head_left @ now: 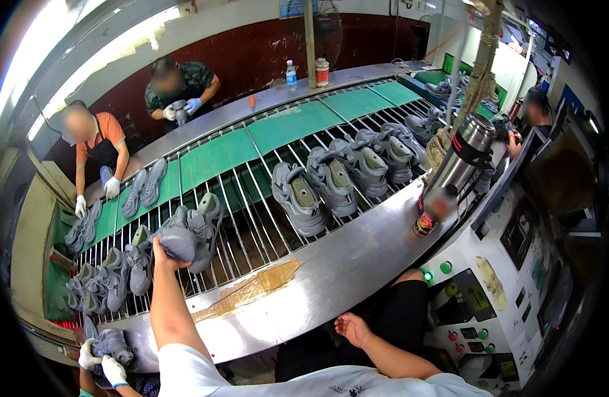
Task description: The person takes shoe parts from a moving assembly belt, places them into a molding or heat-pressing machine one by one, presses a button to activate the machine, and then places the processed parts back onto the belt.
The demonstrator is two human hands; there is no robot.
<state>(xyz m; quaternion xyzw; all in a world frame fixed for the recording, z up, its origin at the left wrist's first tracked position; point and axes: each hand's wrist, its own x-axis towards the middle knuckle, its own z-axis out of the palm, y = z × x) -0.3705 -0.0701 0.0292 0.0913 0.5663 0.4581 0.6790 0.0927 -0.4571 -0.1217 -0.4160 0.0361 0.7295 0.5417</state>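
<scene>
My left hand (pixel 167 259) reaches over the conveyor rack and grips a grey sneaker (pixel 177 242) by its heel end. Right beside it stands another grey sneaker (pixel 210 225) on the metal bars. My right hand (pixel 353 329) hovers empty near my lap, its fingers loosely curled but apart, close to the steel ledge (pixel 318 284). Several grey sneakers (pixel 303 198) stand in a row on the bars to the right of my left hand. More grey sneakers (pixel 116 274) crowd the bars to its left.
Across the conveyor, two people handle shoes by the green belt (pixel 199 159). Gloved hands (pixel 99 362) hold a shoe at lower left. A steel thermos (pixel 458 155) stands by the ledge's right end, above a control panel (pixel 473 324). Brown tape (pixel 251 289) covers part of the ledge.
</scene>
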